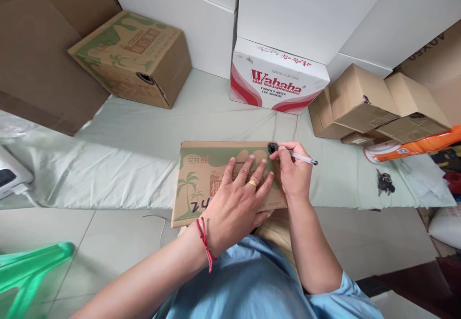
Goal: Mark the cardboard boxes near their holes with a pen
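A brown cardboard box (194,160) with green palm-tree print lies in front of me at the near edge of the cloth-covered surface. My left hand (243,194) rests flat on its printed face, fingers spread, covering part of the print. Dark handwritten marks (200,206) show beside my wrist. At the box's upper right corner, my right hand (293,168) pinches a clear pen (302,157) whose dark end points right. Right by those fingertips is a dark hole (272,148) in the box. The pen's other end is hidden by my fingers.
A similar coconut-print box (133,60) stands at the back left, and a white-and-red Wahaha box (277,79) at the back middle. Small brown cartons (363,98), an orange tube-shaped package (414,146) and keys (385,183) are on the right. A green plastic stool (36,261) stands lower left.
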The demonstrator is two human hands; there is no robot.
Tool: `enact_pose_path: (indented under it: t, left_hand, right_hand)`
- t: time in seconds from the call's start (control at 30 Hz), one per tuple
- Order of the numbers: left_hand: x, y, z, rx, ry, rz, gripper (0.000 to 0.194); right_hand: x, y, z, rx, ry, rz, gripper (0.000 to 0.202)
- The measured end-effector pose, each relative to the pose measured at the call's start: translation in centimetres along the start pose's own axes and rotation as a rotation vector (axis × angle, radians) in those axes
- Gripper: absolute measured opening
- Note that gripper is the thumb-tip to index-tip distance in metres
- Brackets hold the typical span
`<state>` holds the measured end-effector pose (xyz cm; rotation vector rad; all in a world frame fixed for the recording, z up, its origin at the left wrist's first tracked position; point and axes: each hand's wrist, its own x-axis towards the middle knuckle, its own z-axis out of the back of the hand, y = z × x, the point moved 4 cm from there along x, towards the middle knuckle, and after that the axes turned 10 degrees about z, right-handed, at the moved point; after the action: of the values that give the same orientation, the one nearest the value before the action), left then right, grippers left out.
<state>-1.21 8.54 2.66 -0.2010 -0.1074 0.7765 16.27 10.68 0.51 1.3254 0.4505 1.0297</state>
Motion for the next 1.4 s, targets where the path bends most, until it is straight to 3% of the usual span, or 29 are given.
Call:
enact_pose_path:
  t: [0.37, 0.6, 0.77, 1.4]
  left_hand:
    - [-0.01, 0.03, 0.01, -0.012, 0.001, -0.001, 0.086]
    - [-0.13, 0.03, 0.02, -0.009, 0.003, -0.004, 0.085]
    - [-0.02, 0.08, 0.1, -0.006, -0.006, -0.008, 0.082]
    - [-0.1, 0.03, 0.04, 0.045, -0.036, -0.006, 0.083]
  right_hand:
    - [-0.21, 0.28, 0.19, 0.019, -0.03, 0.001, 0.007]
    - [-0.58, -0.13, 0.56, 0.04, -0.094, 0.016, 0.014]
    - [-0.29, -0.33, 0.18, 0.051, -0.051, 0.019, 0.024]
    - [0.0, -0.27, -0.23, 0.024, -0.011, 0.004, 0.02]
